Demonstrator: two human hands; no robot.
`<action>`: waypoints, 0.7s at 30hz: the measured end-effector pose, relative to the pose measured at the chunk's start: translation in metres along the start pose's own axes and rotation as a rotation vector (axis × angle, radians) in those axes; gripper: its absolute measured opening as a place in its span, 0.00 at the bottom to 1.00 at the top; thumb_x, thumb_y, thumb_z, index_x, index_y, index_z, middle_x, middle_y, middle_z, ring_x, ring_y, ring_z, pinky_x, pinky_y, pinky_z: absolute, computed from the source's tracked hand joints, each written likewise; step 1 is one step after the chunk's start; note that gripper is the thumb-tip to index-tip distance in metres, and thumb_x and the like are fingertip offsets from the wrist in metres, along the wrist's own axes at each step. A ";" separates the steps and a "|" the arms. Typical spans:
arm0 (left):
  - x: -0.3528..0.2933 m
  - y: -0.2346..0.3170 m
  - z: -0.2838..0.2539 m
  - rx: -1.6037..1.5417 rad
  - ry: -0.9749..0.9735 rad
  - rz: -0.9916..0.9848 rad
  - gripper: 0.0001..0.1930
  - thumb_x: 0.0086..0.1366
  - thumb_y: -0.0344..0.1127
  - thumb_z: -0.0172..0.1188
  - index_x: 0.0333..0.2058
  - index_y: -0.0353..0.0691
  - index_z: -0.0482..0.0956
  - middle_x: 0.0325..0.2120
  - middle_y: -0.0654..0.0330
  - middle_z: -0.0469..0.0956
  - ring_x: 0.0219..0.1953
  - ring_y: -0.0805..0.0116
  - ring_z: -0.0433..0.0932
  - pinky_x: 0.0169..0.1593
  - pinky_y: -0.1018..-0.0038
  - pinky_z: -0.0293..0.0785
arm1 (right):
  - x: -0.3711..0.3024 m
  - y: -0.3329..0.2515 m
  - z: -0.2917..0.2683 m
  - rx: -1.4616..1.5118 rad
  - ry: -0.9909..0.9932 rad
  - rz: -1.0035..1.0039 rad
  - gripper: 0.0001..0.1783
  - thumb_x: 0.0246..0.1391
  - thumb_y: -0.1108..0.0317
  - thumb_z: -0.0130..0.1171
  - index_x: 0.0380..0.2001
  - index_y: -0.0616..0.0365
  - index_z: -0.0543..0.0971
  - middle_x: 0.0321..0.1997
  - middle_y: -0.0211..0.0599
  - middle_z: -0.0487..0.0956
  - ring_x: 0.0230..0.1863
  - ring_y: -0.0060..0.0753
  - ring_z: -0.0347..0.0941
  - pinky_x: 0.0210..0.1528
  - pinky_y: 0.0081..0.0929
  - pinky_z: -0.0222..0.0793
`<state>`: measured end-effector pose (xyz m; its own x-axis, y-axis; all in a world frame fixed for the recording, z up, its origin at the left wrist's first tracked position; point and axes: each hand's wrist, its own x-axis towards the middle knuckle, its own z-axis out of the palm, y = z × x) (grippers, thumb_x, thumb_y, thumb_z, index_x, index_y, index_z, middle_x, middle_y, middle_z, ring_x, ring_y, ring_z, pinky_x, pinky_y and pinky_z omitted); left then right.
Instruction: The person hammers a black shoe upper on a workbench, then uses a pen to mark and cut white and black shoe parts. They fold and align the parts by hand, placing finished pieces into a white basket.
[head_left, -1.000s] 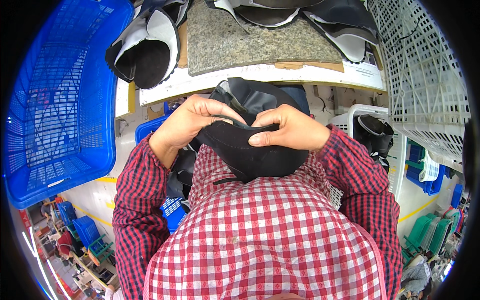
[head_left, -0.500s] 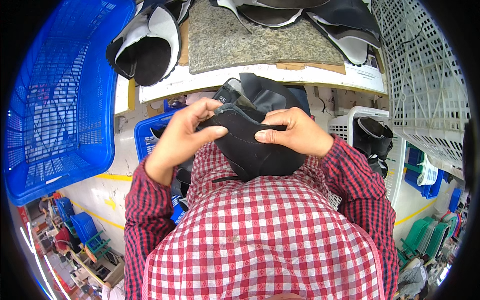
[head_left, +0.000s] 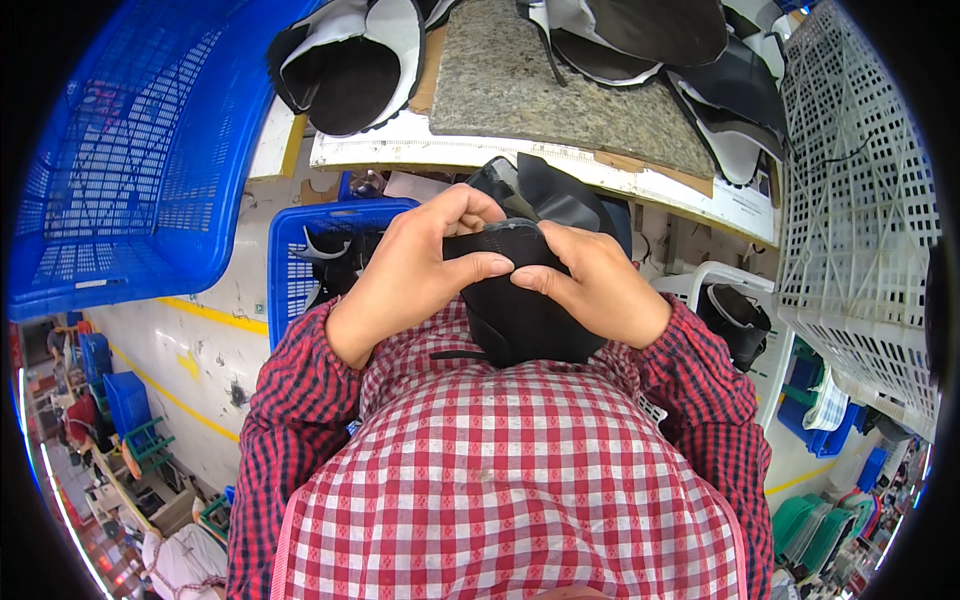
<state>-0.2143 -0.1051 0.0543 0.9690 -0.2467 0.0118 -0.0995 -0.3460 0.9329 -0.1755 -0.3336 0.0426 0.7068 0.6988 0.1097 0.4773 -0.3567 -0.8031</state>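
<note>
A black boot upper (head_left: 535, 325) of soft fabric hangs in front of my lap, its greyish edge turned up between my hands. My left hand (head_left: 412, 268) pinches that edge from the left, thumb in front and fingers behind. From the other side my right hand (head_left: 598, 285) grips the same piece, and the two thumb tips lie close together on its front. Smooth black panels (head_left: 560, 200) of the upper rise beyond my fingers. The fingers behind the edge are partly hidden.
Across the front, a white bench (head_left: 400, 145) carries a speckled stone slab (head_left: 500, 95) and several black-and-white uppers (head_left: 350, 80). A large blue crate (head_left: 190, 250) stands left, a smaller blue basket (head_left: 285, 235) below the bench. White crates (head_left: 850, 180) line the right side.
My hands have come closer together along the upper's edge, the thumbs now nearly meeting. The edge has been folded toward me. The bench and crates have shifted as the view turned.
</note>
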 end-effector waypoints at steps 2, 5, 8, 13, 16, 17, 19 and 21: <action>0.000 0.001 -0.001 -0.041 -0.010 0.014 0.18 0.59 0.24 0.73 0.47 0.32 0.78 0.42 0.61 0.82 0.46 0.75 0.80 0.52 0.75 0.77 | -0.002 0.001 0.000 -0.017 -0.016 0.019 0.17 0.61 0.58 0.65 0.38 0.63 0.75 0.34 0.52 0.80 0.39 0.59 0.79 0.39 0.47 0.72; 0.001 0.003 -0.002 -0.067 -0.032 -0.007 0.15 0.59 0.25 0.73 0.43 0.33 0.79 0.36 0.62 0.82 0.40 0.77 0.79 0.47 0.77 0.76 | -0.005 0.000 0.002 -0.025 0.021 0.041 0.17 0.61 0.58 0.66 0.36 0.63 0.75 0.33 0.52 0.80 0.38 0.59 0.79 0.38 0.46 0.72; 0.000 0.004 -0.001 0.063 -0.020 -0.125 0.11 0.60 0.26 0.73 0.39 0.34 0.80 0.30 0.64 0.81 0.35 0.79 0.77 0.41 0.79 0.74 | -0.009 -0.001 0.007 -0.086 0.086 0.077 0.17 0.61 0.59 0.66 0.35 0.64 0.75 0.32 0.52 0.79 0.36 0.58 0.78 0.36 0.45 0.72; 0.001 -0.002 0.002 -0.049 -0.037 -0.115 0.09 0.61 0.28 0.73 0.35 0.34 0.80 0.28 0.68 0.79 0.33 0.82 0.74 0.38 0.80 0.72 | -0.011 0.002 0.011 -0.010 0.159 0.062 0.15 0.59 0.61 0.69 0.37 0.62 0.78 0.32 0.51 0.80 0.34 0.55 0.79 0.35 0.41 0.72; 0.005 -0.007 0.000 -0.197 -0.064 -0.044 0.07 0.63 0.28 0.71 0.34 0.34 0.80 0.28 0.69 0.79 0.33 0.83 0.73 0.38 0.80 0.71 | -0.012 0.006 0.013 0.026 0.160 0.078 0.15 0.58 0.62 0.70 0.38 0.62 0.79 0.32 0.50 0.80 0.33 0.54 0.79 0.34 0.39 0.72; 0.006 -0.009 -0.001 -0.238 -0.096 -0.056 0.07 0.64 0.28 0.71 0.34 0.34 0.80 0.29 0.69 0.79 0.33 0.83 0.73 0.38 0.80 0.71 | -0.011 0.007 0.014 0.030 0.159 0.088 0.15 0.58 0.62 0.70 0.38 0.61 0.79 0.32 0.50 0.80 0.32 0.53 0.79 0.33 0.38 0.72; 0.010 -0.009 -0.001 -0.266 -0.136 -0.066 0.06 0.65 0.28 0.69 0.35 0.34 0.80 0.29 0.69 0.78 0.33 0.84 0.72 0.39 0.80 0.70 | -0.011 0.008 0.014 0.067 0.177 0.079 0.14 0.58 0.61 0.70 0.37 0.61 0.79 0.30 0.50 0.80 0.31 0.53 0.78 0.32 0.39 0.71; 0.015 -0.010 0.001 -0.231 -0.152 -0.063 0.05 0.66 0.28 0.68 0.35 0.34 0.81 0.29 0.69 0.78 0.33 0.84 0.72 0.38 0.80 0.70 | -0.011 0.010 0.014 0.068 0.175 0.090 0.14 0.58 0.61 0.70 0.36 0.61 0.79 0.29 0.49 0.80 0.30 0.52 0.78 0.32 0.39 0.71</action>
<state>-0.1992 -0.1063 0.0445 0.9247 -0.3706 -0.0866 0.0307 -0.1542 0.9876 -0.1854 -0.3361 0.0257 0.8276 0.5457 0.1315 0.3766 -0.3661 -0.8510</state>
